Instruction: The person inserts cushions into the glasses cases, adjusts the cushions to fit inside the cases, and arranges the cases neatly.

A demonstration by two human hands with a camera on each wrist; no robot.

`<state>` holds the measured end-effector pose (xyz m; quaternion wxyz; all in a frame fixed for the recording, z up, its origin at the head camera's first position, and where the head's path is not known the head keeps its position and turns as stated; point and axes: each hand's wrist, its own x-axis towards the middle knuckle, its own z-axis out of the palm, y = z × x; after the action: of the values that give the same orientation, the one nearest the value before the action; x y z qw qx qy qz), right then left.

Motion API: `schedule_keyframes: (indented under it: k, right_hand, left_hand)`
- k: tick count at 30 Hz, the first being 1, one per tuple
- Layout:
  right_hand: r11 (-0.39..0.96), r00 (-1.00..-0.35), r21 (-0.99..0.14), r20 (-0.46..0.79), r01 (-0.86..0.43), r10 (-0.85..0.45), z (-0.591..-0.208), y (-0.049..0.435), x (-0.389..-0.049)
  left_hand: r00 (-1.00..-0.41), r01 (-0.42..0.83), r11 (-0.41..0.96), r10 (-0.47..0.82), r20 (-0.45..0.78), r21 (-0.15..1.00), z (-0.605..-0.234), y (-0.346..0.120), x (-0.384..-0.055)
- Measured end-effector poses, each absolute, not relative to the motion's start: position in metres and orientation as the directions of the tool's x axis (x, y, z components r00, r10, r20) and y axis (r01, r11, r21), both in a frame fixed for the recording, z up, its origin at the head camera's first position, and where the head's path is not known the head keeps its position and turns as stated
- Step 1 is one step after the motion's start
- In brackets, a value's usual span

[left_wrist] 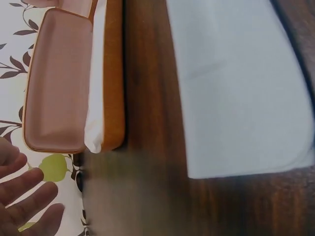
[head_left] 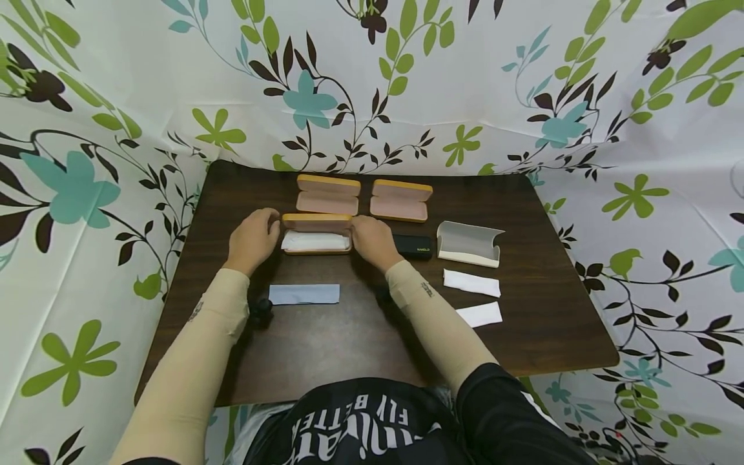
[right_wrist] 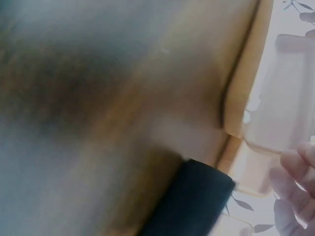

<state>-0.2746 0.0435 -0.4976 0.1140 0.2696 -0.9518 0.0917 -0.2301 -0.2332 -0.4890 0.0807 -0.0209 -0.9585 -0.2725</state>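
Observation:
An eyeglass case (head_left: 316, 223) stands with its lid raised, its tan-orange outside and pink lining showing. A folded white cloth (head_left: 316, 241) lies in its lower half. My left hand (head_left: 254, 240) is just left of the case; the left wrist view shows its fingers (left_wrist: 29, 196) loosely spread and apart from the lid. At the case's right end is my right hand (head_left: 374, 240), its fingertips right at the lid's edge. In the right wrist view, its fingers (right_wrist: 293, 179) overlap the lid (right_wrist: 285, 88). Nearer me lies a folded light-blue cloth (head_left: 304, 294).
Two more open pink-lined cases (head_left: 328, 204) (head_left: 399, 208) stand behind. Right of my right hand are a black case (head_left: 413, 247) and an open white case (head_left: 469, 244). Two white folded cloths (head_left: 472, 283) (head_left: 480, 314) lie nearer me. A patterned curtain (head_left: 372, 116) hangs behind the wooden table (head_left: 558, 323).

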Motion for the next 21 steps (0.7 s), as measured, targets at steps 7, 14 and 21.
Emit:
schedule_keyframes:
  k: [7, 14, 21]
  right_hand:
    - [0.809, -0.863, -0.310, 0.264, -0.499, -0.431, -0.4865, 0.0433, -0.2789]
    - [0.768, -0.854, -0.372, 0.214, -0.521, -0.475, -0.4892, 0.0401, -0.2805]
    - [0.753, -0.850, -0.394, 0.258, -0.527, -0.459, -0.4897, 0.0404, -0.2788]
  left_hand:
    - [-0.994, 0.089, 0.843, 0.043, 0.099, 0.530, -0.4876, -0.2298, -0.2377]
    - [-0.993, 0.108, 0.828, 0.061, 0.104, 0.551, -0.4888, -0.2269, -0.2377]
    - [-0.993, 0.091, 0.815, 0.030, 0.115, 0.573, -0.4876, -0.2236, -0.2358]
